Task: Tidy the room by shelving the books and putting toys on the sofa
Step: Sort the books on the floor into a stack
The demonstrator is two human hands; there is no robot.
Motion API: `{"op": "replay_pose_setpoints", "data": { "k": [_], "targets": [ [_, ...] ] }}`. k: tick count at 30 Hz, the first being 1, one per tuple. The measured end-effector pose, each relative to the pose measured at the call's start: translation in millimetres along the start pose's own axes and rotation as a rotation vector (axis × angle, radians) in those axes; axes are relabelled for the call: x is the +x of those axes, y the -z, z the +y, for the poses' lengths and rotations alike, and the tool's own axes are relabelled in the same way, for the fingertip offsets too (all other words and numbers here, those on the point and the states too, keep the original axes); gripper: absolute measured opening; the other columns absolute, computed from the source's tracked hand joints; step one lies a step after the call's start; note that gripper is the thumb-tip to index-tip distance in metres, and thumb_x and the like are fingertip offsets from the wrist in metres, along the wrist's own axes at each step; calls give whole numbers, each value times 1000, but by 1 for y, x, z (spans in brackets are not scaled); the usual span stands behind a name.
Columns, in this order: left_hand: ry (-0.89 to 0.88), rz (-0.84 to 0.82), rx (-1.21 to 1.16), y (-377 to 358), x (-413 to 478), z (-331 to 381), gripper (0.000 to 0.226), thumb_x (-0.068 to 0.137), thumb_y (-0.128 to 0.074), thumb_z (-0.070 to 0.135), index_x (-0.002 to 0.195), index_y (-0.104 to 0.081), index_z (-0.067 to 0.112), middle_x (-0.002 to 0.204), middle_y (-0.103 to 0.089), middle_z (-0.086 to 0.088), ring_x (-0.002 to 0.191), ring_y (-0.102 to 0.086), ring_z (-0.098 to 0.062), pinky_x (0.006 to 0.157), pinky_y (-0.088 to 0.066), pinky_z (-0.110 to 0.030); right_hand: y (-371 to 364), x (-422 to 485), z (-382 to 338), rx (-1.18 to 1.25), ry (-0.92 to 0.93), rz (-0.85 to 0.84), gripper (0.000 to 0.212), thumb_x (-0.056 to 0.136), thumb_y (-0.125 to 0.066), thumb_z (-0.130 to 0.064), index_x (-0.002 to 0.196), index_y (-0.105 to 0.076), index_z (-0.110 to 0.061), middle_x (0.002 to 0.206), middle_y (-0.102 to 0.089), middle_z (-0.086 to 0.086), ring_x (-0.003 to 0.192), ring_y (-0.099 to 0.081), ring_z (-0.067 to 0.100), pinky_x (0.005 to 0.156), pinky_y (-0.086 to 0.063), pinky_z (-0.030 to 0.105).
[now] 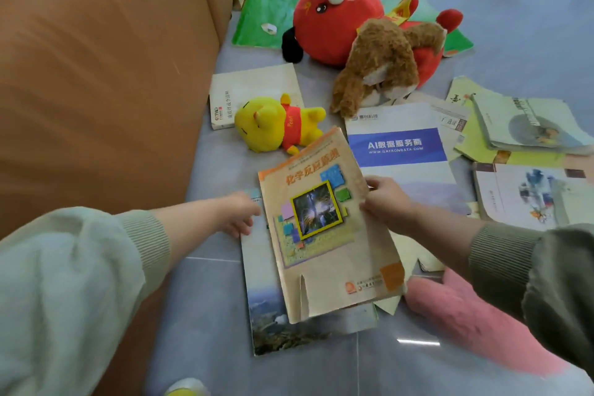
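- Here, a tan book [324, 228] lies atop a larger book [273, 315] on the floor [482, 10].
- Right hand [385, 202] pinches its right edge, thumb on the cover.
- Left hand [238, 212] meets its left edge; fingertips hidden, grip unclear.
- Beyond lie a yellow bear [273, 122], a blue booklet [398, 145], a brown plush [385, 55] and a red plush [328, 19].
- Sofa [96, 74] stands left.

Centre frame, a worn tan textbook [324, 225], lower edge torn, sits askew over a landscape-cover book [273, 315]; above it a yellow bear [276, 122], red plush [334, 19] and brown plush [382, 61] lie among scattered books [398, 145] beside the orange sofa [96, 74], left.
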State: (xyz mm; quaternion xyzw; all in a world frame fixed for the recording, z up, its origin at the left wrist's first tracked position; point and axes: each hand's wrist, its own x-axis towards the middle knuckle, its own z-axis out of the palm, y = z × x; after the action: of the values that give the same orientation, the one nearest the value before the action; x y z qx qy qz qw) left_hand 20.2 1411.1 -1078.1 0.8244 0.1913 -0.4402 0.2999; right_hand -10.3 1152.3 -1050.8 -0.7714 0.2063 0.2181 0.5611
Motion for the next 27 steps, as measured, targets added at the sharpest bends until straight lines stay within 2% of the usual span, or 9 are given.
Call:
{"op": "replay_pose_setpoints", "data": {
  "k": [4, 6, 8, 11, 13, 17, 20, 24, 27],
  "targets": [
    [139, 32, -15, -16, 10, -43, 13, 96, -43, 22, 96, -42, 9, 66, -38, -9, 52, -38, -17, 49, -33, -22, -27, -6, 30, -238, -138, -85, 22, 86, -49, 6, 105, -59, -1, 89, -64, 11, 76, -61, 21, 61, -52, 24],
    [156, 54, -188, -30, 16, -57, 18, 96, -47, 26, 93, -43, 8, 72, -45, -12, 53, -41, -17, 52, -34, -22, -39, -3, 47, -519, -180, -103, 28, 84, -54, -3, 112, -51, -2, 110, -59, 16, 98, -59, 29, 73, -48, 29],
    [142, 59, -308, -41, 19, -60, 26, 94, -53, 31, 104, -46, 8, 93, -59, -15, 69, -54, -19, 62, -44, -26, -50, 0, 59, -635, -204, -86, 43, 82, -60, -12, 119, -42, -2, 122, -50, 18, 110, -53, 33, 84, -46, 34],
    [153, -40, -483, -45, 19, -60, 37, 90, -59, 38, 115, -53, 11, 108, -65, -10, 91, -59, -21, 76, -44, -29, -56, 5, 67, -412, -264, -37, 55, 70, -70, -21, 116, -49, 0, 113, -57, 18, 99, -59, 30, 80, -51, 35],
    [139, -90, -500, -42, 23, -63, 43, 86, -64, 41, 117, -56, 12, 111, -65, -7, 99, -57, -21, 82, -43, -31, -50, 11, 68, -195, -338, -47, 46, 72, -68, -10, 114, -54, 3, 108, -63, 22, 88, -62, 30, 66, -50, 31],
    [71, -35, -551, -47, 28, -56, 45, 90, -60, 33, 126, -51, 7, 119, -63, -13, 110, -59, -31, 99, -45, -47, -39, 14, 73, -23, -461, -90, 36, 78, -65, -6, 113, -57, 0, 112, -62, 24, 88, -61, 31, 68, -44, 31],
    [-34, 217, -426, -33, 25, -37, 45, 97, -46, 33, 126, -51, -1, 123, -58, -23, 112, -56, -37, 98, -46, -43, -42, 8, 64, 2, -466, -136, 33, 83, -59, 1, 115, -56, 2, 101, -60, 19, 79, -55, 27, 60, -43, 27],
    [-168, 528, -338, 26, 2, 2, 43, 102, -36, 26, 120, -56, -7, 123, -56, -26, 116, -52, -35, 82, -39, -30, -50, 11, 7, 203, -280, -142, 32, 87, -60, 2, 119, -56, 1, 116, -63, 18, 102, -61, 31, 84, -53, 38],
    [-379, 635, -567, 62, -13, 25, 28, 101, -36, 26, 94, -57, 9, 88, -59, -6, 90, -52, -24, 66, -33, -28, -43, 22, -50, 290, -16, -115, 23, 88, -54, 7, 108, -60, -3, 109, -64, 16, 97, -63, 30, 89, -51, 42]
  ]
}}
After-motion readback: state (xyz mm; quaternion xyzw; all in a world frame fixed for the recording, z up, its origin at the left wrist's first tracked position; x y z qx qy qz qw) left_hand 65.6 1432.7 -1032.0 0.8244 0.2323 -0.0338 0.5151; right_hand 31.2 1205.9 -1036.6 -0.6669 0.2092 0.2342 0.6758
